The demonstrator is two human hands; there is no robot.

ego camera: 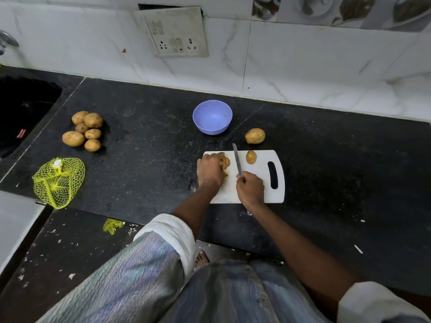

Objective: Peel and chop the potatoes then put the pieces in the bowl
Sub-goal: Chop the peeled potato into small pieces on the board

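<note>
Far left: dark sink (pixel 21 117) set into the black counter (pixel 144 141); tap (pixel 7 40) at the frame edge above it. One empty yellow mesh bag (pixel 58 181) on the counter's near-left part, a smaller scrap of yellow mesh (pixel 112 225) by the counter's front edge. Six whole unpeeled potatoes (pixel 84 131) in a loose cluster left of centre, touching each other, skins tan with brown specks. One wall socket plate (pixel 177 33) on the marble tiles above. One lilac bowl (pixel 212 117) at mid-counter, upright, nothing visible inside, just behind the board. One white cutting board (pixel 256 180) with a slot handle at its right end. Left hand (pixel 210 170) on the board's left part, fingers curled over a potato piece (pixel 225 162); the piece is mostly hidden, yellow cut flesh shows at the fingertips. One knife (pixel 237 163) with its blade pointing away from the person, standing between the two pieces on the board; can't tell whether the tip touches the board. Right hand (pixel 250 188) wrapped round the knife's handle. Second potato piece (pixel 251 156) lies apart at the board's far edge, skin on, brownish. One more whole potato (pixel 255 135) on the counter just beyond the board, right of the bowl, unpeeled. Potato count: seven whole, two pieces.
</note>
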